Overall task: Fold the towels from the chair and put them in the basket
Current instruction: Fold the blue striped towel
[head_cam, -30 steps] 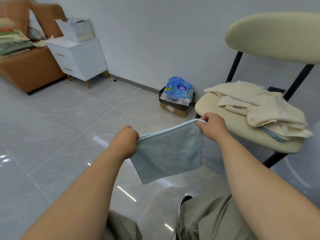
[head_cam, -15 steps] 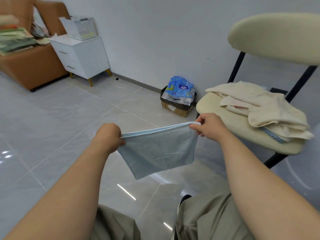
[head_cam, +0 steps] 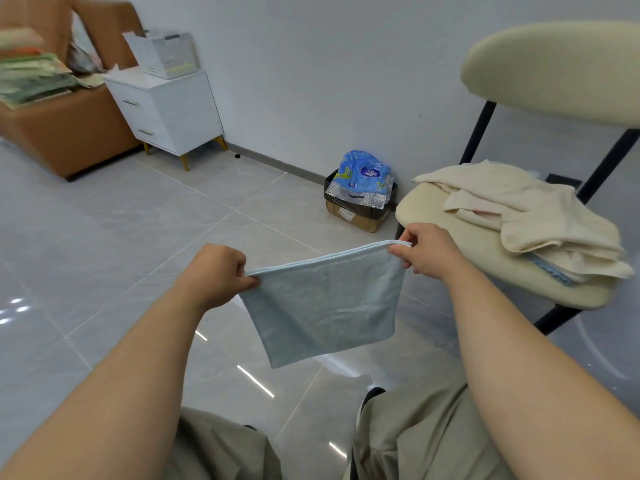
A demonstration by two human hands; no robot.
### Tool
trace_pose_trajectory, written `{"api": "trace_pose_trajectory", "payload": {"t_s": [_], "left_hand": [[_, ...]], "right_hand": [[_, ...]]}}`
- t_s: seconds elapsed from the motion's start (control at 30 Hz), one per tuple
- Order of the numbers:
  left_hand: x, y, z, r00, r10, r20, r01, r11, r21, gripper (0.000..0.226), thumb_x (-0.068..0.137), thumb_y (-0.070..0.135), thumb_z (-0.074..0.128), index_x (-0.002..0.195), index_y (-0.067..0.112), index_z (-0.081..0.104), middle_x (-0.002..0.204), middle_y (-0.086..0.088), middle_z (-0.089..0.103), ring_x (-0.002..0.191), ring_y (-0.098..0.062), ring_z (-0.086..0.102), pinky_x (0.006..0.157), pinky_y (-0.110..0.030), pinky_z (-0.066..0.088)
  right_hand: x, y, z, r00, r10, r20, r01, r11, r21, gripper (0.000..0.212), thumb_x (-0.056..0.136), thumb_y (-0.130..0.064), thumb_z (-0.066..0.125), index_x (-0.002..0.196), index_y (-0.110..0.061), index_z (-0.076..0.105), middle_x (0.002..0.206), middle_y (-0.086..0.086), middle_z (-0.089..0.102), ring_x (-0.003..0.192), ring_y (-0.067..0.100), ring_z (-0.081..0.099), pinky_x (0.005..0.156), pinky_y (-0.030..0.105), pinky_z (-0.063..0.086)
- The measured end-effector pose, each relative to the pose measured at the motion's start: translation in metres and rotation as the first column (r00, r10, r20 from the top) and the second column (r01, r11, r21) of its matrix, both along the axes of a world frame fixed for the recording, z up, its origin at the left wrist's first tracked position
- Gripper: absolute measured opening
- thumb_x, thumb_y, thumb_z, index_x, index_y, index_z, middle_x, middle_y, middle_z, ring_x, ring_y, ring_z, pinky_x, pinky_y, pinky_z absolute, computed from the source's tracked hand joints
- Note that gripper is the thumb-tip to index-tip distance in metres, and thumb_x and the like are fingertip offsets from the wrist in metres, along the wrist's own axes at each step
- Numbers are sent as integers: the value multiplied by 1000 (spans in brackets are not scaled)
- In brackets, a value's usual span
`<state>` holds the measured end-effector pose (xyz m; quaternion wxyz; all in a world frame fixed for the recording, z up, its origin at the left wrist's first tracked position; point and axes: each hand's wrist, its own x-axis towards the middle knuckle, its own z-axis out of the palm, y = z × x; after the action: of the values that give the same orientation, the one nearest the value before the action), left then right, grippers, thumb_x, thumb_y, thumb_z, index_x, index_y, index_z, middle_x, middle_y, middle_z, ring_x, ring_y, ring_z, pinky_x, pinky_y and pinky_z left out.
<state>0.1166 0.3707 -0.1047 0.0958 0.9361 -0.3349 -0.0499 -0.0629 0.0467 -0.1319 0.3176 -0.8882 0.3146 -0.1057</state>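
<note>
1. The left grip [head_cam: 214,271] pinches one top corner of the blue towel [head_cam: 325,306], and the right grip [head_cam: 427,251] pinches the other.
2. The towel hangs stretched in the air, just left of the chair [head_cam: 485,261].
3. Cream towels [head_cam: 540,216] lie heaped on the chair's seat.

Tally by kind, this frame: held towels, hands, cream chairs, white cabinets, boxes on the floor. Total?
Held towels: 1, blue towel
Hands: 2, left hand, right hand, both pinching it
Cream chairs: 1, chair
White cabinets: 1, cabinet
Floor boxes: 1, cardboard box
Total: 6
</note>
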Motion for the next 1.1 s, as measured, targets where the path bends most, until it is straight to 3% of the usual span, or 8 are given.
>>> {"api": "trace_pose_trajectory", "payload": {"t_s": [0.1,0.23,0.3,0.43,0.53,0.67,0.9,1.1], "left_hand": [[-4,-2,-1,999,-36,-41,35,999,-39,31,76,29,80,66,18,52,62,1,57,62,-17,50,55,-30,39],[-7,-2,-1,994,-64,-89,63,998,-22,14,88,31,71,100,29,64,81,5,67,64,-8,57,73,-32,52],[-7,-3,0,996,-32,-85,33,999,11,10,94,30,64,94,21,70,78,2,69,56,-9,59,70,-31,53],[-6,-2,-4,968,112,-223,-128,990,-58,12,95,17,59,84,13,62,58,-5,69,46,-15,66,52,-27,51],[-1,0,-4,953,145,-267,-182,976,-120,11,89,7,61,82,13,65,62,-4,72,59,-20,71,65,-33,58],[4,6,-2,953,157,-261,-182,980,-75,20,76,-1,70,77,20,71,73,3,72,74,-16,67,64,-31,56],[11,13,0,892,186,-411,-282,942,-185,2,86,8,71,84,8,70,63,-5,73,61,-19,73,58,-26,55],[16,20,-2,873,196,-447,-234,972,-31,11,84,17,77,78,11,70,84,-10,71,81,-28,66,75,-39,57]], "right_hand": [[0,-1,-2,1000,-26,16,26,999,28,20,87,-24,74,79,-11,61,62,5,70,48,11,63,55,31,56],[1,-3,-6,999,-32,20,30,997,77,15,85,-17,74,78,-12,61,62,5,72,58,18,71,71,38,61],[2,-5,-9,1000,-2,16,0,993,121,7,86,-12,71,82,-14,66,65,7,73,63,22,73,75,43,62],[4,-4,-12,996,76,-37,-67,979,192,5,89,-10,71,85,-13,71,70,11,74,70,26,75,79,44,62],[5,-4,-11,996,78,-42,-66,972,227,6,89,-10,72,84,-7,70,70,14,74,70,28,75,77,44,63],[3,-1,-7,995,77,-55,-62,970,237,11,89,-11,74,87,-2,69,70,14,73,63,24,72,70,38,63],[-4,-3,-1,979,144,-142,-110,968,227,8,86,-18,77,86,-10,74,70,7,74,64,16,68,59,31,58],[-9,-3,5,903,281,-326,-165,925,341,17,80,-22,84,90,-10,77,80,0,71,73,6,60,62,24,49]]}}
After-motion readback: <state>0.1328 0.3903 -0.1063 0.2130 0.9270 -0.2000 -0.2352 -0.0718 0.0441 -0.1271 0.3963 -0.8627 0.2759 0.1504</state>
